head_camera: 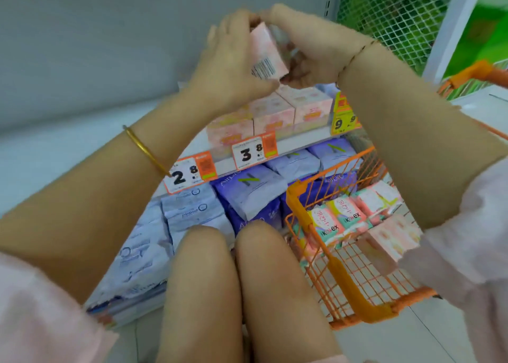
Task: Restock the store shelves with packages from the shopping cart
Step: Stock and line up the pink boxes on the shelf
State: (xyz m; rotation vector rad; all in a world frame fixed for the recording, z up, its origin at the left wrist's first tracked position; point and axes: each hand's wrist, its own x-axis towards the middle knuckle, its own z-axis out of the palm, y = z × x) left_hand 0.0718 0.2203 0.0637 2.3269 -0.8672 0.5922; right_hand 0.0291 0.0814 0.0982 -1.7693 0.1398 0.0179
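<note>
A pink package with a barcode on its end is held up in front of the shelf between both hands. My left hand presses its left side and my right hand wraps its right side and top. Directly below, a row of matching pink packages stands on the white shelf. The orange shopping cart at the lower right holds several pink and green packages.
The lower shelf carries purple packs and pale blue packs. Price tags line the shelf edge. My bare knees are in front of the lower shelf. A white mesh panel stands behind at the upper right.
</note>
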